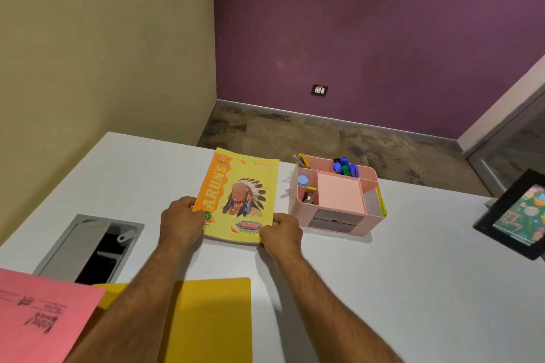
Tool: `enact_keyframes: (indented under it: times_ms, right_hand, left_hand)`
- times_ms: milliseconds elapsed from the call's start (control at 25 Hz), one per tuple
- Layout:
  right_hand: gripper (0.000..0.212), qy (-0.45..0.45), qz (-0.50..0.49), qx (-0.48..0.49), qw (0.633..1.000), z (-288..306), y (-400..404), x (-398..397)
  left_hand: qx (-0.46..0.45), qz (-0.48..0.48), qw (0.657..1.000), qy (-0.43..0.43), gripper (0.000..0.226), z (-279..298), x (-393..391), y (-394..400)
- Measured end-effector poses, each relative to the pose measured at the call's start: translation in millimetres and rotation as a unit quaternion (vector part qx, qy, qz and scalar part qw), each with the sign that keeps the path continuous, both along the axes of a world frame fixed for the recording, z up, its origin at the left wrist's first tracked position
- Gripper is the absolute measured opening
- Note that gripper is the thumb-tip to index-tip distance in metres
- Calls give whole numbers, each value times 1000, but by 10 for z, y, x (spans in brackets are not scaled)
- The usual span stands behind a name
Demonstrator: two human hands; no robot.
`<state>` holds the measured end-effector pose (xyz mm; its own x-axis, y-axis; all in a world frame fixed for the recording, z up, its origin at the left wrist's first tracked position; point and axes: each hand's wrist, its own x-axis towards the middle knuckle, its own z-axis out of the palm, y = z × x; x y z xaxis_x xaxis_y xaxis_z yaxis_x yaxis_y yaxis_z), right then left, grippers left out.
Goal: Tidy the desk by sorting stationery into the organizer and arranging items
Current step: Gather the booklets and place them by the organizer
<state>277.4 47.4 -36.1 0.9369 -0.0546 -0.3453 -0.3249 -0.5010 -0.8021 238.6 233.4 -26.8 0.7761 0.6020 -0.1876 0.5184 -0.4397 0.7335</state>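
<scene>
A yellow and orange notebook point(244, 186) with a feathered-headdress picture lies on the white desk point(383, 274), just left of the pink organizer point(371, 224). My left hand point(181, 221) grips the notebook's near left corner. My right hand point(281, 233) grips its near right corner. The organizer holds blue and green markers point(345, 166) at the back, a pink pad point(340, 194) in the middle, a small blue item point(303, 180) and coloured sheets along its right side.
A yellow folder point(212, 321) and a pink folder point(38, 318) lie at the near left edge. A grey cable hatch point(88, 247) sits open in the desk on the left. A black-framed picture point(519, 215) rests at the right edge. Floor lies beyond the far edge.
</scene>
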Motion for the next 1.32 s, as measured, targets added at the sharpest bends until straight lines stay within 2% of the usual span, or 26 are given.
enact_keyframes:
  times_ms: [160, 320, 480, 640, 720, 920, 1040, 1160, 1320]
  right_hand:
    - [16, -26, 28, -86, 996, -84, -4, -57]
    - [25, -50, 46, -181, 981, -129, 10, -144]
    - [37, -79, 40, -172, 981, -61, 5, -246]
    - [57, -118, 37, -185, 975, 3, -50, -452]
    - [58, -122, 35, -181, 975, 64, -88, -558]
    - [46, -143, 25, -132, 981, 301, -130, -906]
    - [39, -132, 21, -99, 986, 408, -115, -1189]
    - [36, -111, 21, -74, 991, 476, -127, -1494]
    - [34, -44, 28, -51, 997, 520, -210, -1876]
  left_hand:
    - [36, -1, 999, 37, 7, -141, -55, -13]
    - [169, -12, 980, 100, 16, -155, -127, -48]
    - [237, -49, 965, 102, 33, -160, -206, -101]
    - [322, -104, 940, 47, 39, -98, -341, -140]
    - [325, -114, 938, 28, 42, 10, -418, -156]
    - [257, -68, 964, 5, 52, 401, -680, -100]
    - [297, -60, 951, 51, 56, 586, -993, 34]
    - [323, -49, 935, 139, 64, 699, -1428, 170]
    - [276, -42, 919, 280, 82, 729, -1987, 217]
